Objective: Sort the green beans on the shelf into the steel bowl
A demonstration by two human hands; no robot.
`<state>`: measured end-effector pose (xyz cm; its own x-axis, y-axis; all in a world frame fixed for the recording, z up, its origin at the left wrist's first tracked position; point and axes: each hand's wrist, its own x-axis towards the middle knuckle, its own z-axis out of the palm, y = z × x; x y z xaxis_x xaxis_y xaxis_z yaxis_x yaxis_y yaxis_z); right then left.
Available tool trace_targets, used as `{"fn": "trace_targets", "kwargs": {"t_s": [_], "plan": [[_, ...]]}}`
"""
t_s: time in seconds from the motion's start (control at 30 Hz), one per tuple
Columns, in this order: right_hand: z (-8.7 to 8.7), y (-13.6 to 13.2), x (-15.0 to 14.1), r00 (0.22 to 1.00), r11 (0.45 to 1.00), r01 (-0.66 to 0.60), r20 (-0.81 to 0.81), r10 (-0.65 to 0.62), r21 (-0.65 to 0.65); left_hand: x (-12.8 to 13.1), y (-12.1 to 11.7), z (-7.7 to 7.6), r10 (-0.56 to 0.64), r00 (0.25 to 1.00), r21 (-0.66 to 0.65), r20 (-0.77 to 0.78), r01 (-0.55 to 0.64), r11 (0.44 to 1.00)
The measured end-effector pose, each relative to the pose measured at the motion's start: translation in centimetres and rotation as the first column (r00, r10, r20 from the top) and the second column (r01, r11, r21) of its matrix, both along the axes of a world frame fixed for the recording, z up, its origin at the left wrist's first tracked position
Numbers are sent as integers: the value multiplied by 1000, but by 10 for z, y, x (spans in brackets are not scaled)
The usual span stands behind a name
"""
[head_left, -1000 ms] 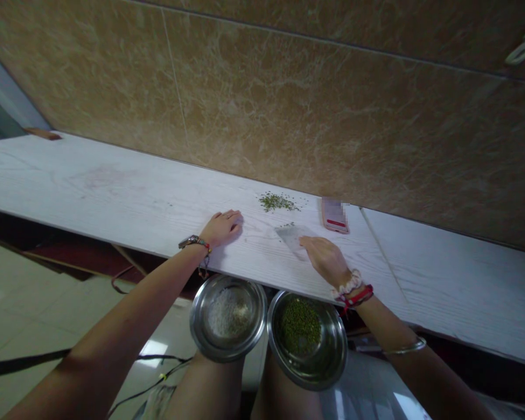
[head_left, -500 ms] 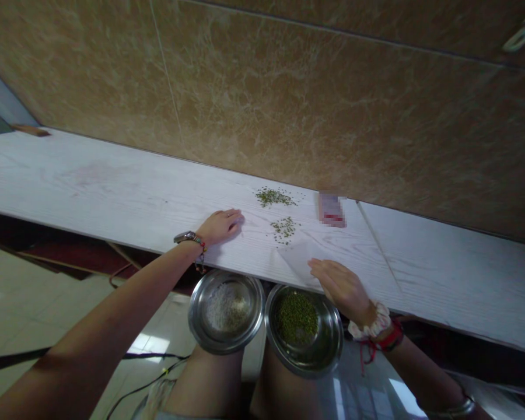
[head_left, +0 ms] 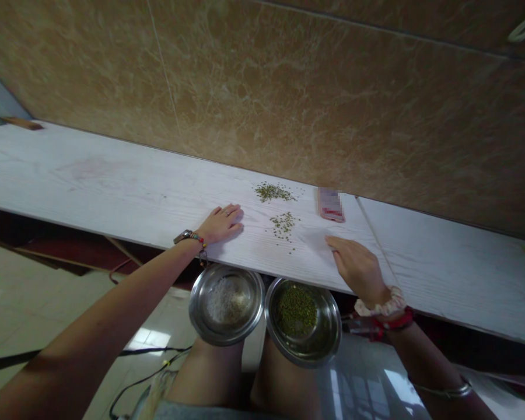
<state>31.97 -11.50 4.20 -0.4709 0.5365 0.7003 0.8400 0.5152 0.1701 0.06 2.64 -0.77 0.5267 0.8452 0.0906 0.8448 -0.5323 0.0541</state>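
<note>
My left hand [head_left: 222, 223] lies flat on the white wood-grain counter [head_left: 153, 204], fingers spread, holding nothing. In my right hand [head_left: 356, 262] is a thin, whitish sheet [head_left: 315, 240], pinched at its right end and held low over the counter. Between the hands lies a loose patch of small green beans [head_left: 284, 224], with a denser patch of green beans [head_left: 273, 192] behind it. Below the counter's front edge, a steel bowl [head_left: 335, 326] holds many green beans. Beside it on the left, another steel bowl [head_left: 196, 324] contains whitish grains.
A phone-like object [head_left: 331, 205], partly pixelated, lies near the wall to the right of the beans. A brown marbled wall [head_left: 262, 87] rises behind the counter. Both bowls rest over my thighs [head_left: 219, 370]. A black cable [head_left: 144, 385] runs at the lower left.
My right hand has moved right and slightly away from me with the sheet, off the loose bean patch. A few beans now lie nearer the front edge. My left fingers have spread more.
</note>
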Motion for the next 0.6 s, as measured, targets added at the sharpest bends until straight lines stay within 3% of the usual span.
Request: {"fn": "trace_targets", "kwargs": {"t_s": [0.23, 0.6], "plan": [[-4, 10, -11, 989, 999, -43, 145, 41, 11, 1, -3, 3, 20, 999, -21, 26, -19, 1000], [-7, 9, -12, 988, 996, 13, 154, 1, -87, -1, -1, -2, 4, 997, 9, 73, -5, 1000]]}}
